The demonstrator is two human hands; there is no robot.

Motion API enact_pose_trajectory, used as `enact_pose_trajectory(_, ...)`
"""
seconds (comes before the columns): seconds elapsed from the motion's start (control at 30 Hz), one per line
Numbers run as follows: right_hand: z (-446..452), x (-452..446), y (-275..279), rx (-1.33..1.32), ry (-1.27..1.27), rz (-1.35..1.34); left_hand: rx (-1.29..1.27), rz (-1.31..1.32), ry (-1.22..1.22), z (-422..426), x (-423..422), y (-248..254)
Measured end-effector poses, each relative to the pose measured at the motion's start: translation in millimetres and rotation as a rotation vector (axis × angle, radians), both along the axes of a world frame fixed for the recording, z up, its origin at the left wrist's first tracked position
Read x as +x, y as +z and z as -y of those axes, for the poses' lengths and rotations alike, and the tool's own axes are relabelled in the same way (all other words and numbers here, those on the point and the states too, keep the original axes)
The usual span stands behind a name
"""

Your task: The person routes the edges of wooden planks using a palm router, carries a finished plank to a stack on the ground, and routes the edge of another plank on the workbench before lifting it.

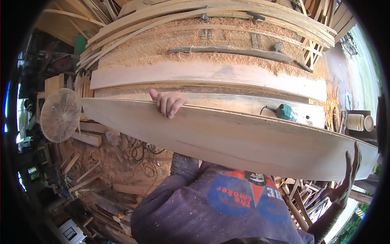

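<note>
A long, wide wooden board [227, 140] stretches across the view in front of my body, tilted with its broad pale face towards me. My left hand [168, 103] is closed over its upper edge, left of the middle, with fingertips hanging down the near face and the thumb on the far side. My right hand [345, 179] rests against the face by the right end, fingers stretched out and pointing up. A green power tool [285, 112] lies just beyond the board's upper edge, partly hidden by it.
Across the bench lies a pale plank [203, 74] with wood shavings [170, 38] behind it. A dark strip of wood [235, 50] and long curved slats [134, 26] lie farther back. A round fan [60, 115] stands by the board's left end. Cables [138, 148] and offcuts litter the floor.
</note>
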State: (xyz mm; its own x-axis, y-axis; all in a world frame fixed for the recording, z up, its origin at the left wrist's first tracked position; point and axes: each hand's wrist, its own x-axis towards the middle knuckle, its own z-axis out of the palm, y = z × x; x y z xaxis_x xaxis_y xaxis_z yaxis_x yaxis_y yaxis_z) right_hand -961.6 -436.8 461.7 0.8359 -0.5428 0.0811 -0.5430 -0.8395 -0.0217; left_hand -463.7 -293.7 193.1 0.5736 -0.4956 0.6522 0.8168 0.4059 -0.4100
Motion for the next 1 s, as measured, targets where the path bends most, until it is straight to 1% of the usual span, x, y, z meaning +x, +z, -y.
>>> enact_pose_trajectory(0.03, 11, -2, -1, -0.07, -0.031, -0.002, 0.0, 0.01, 0.01, 4, -2, 3)
enact_pose_trajectory(0.07, 22, 3, -6, -0.154, -0.143, -0.118, -0.011, 0.013, 0.008, 6, -4, 7)
enact_pose_trajectory(0.1, 40, 10, -11, -0.198, -0.156, -0.197, -0.018, 0.017, 0.01, 6, -3, 9)
enact_pose_trajectory(0.17, 92, -43, -35, 0.121, -0.243, -0.064, -0.034, 0.062, 0.005, 8, -2, 10)
enact_pose_trajectory(0.2, 95, -26, -44, 0.2, -0.274, 0.062, -0.064, 0.097, -0.025, 12, -1, 9)
enact_pose_trajectory(0.23, 100, -24, -52, 0.204, -0.267, 0.062, -0.061, 0.098, -0.018, 15, 2, 6)
enact_pose_trajectory(0.3, 122, -24, -64, 0.103, -0.092, -0.192, 0.115, 0.041, 0.001, 13, 4, -6)
enact_pose_trajectory(0.33, 128, -25, -68, 0.108, -0.039, -0.157, 0.34, -0.145, 0.044, -3, -13, -7)
enact_pose_trajectory(0.37, 135, -25, -72, 0.098, 0.009, -0.1, 0.338, -0.139, 0.075, -10, -23, -3)
enact_pose_trajectory(0.4, 133, -15, -69, 0.012, 0.042, -0.071, 0.697, -0.264, 0.169, -14, -30, 4)
enact_pose_trajectory(0.47, 140, -14, -61, -0.091, 0.055, -0.101, 1.316, -0.077, 0.397, -41, -47, -39)
enact_pose_trajectory(0.5, 140, -13, -61, -0.117, 0.037, -0.096, 1.547, 0.277, 0.522, -61, -46, -87)
enact_pose_trajectory(0.53, 138, -5, -55, -0.105, 0.033, -0.099, 1.558, 0.282, 0.516, -67, -44, -87)
enact_pose_trajectory(0.57, 139, 2, -48, -0.214, 0.152, -0.064, 1.591, 0.116, 0.438, -80, -46, -84)
enact_pose_trajectory(0.63, 146, 6, -43, -0.326, 0.269, -0.019, 1.604, -0.201, 0.29, -90, -34, -78)
enact_pose_trajectory(0.67, 144, -3, -43, -0.296, 0.237, 0.001, 1.594, -0.347, 0.212, -89, -22, -75)
enact_pose_trajectory(0.7, 140, -7, -44, -0.282, 0.203, 0.006, 1.595, -0.339, 0.212, -85, -8, -70)
enact_pose_trajectory(0.73, 137, -10, -45, -0.269, 0.168, 0.012, 1.322, -0.3, 0.086, -86, 1, -63)
enact_pose_trajectory(0.77, 136, -12, -48, -0.264, 0.141, -0.002, 1.086, -0.312, 0.001, -88, 9, -86)
enact_pose_trajectory(0.8, 137, 4, -47, -0.271, 0.171, 0.054, 0.869, -0.311, -0.106, -89, 18, -108)
enact_pose_trajectory(0.83, 138, 23, -47, -0.279, 0.202, 0.109, 0.88, -0.311, -0.124, -71, 40, -108)
enact_pose_trajectory(0.87, 142, 37, -50, -0.346, 0.268, 0.163, 0.841, -0.322, -0.167, -53, 58, -109)
enact_pose_trajectory(0.9, 142, 59, -52, -0.283, 0.236, 0.155, 0.799, -0.343, -0.238, -33, 63, -110)
enact_pose_trajectory(0.93, 147, 62, -63, -0.317, 0.19, 0.099, 0.825, -0.319, -0.196, -12, 71, -107)
enact_pose_trajectory(0.97, 154, 73, -65, -0.281, 0.147, 0.007, 0.835, -0.291, -0.162, 7, 83, -108)
enact_pose_trajectory(1.0, 177, 93, -77, -0.385, 0.324, 0.115, 0.929, -0.421, -0.068, 13, 90, -122)
